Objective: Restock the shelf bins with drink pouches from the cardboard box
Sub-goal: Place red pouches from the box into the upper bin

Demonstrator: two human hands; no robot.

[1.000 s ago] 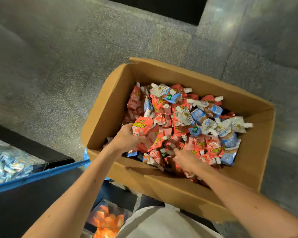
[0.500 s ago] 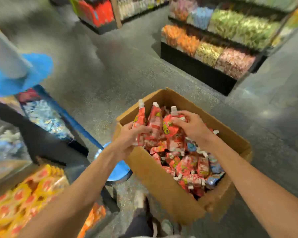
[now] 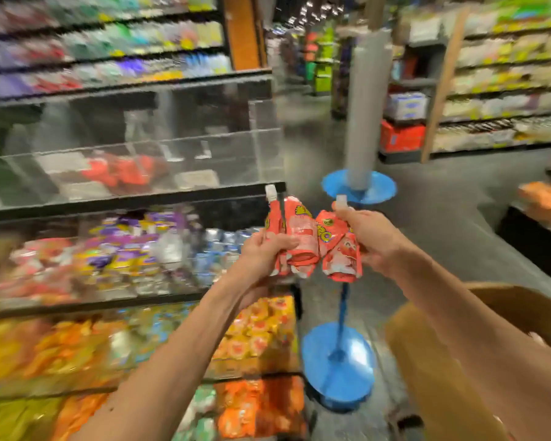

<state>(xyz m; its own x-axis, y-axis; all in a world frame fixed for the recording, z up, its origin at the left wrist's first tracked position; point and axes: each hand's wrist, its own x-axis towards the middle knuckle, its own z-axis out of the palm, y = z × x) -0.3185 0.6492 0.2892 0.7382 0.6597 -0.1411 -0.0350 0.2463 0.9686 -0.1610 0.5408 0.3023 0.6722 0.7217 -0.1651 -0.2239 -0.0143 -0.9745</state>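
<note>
Left hand (image 3: 261, 249) grips red drink pouches (image 3: 298, 240), spouts upright; right hand (image 3: 371, 240) grips another pouch (image 3: 341, 253) touching alongside. Clear shelf bin (image 3: 134, 144) with matching red packs lies up and leftward. Left hand's nearer, so it likely leads.

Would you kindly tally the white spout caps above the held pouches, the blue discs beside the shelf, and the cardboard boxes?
White plastic spout caps on red drink pouches: 2
Blue round discs: 2
Brown cardboard box: 1
Total: 5
</note>
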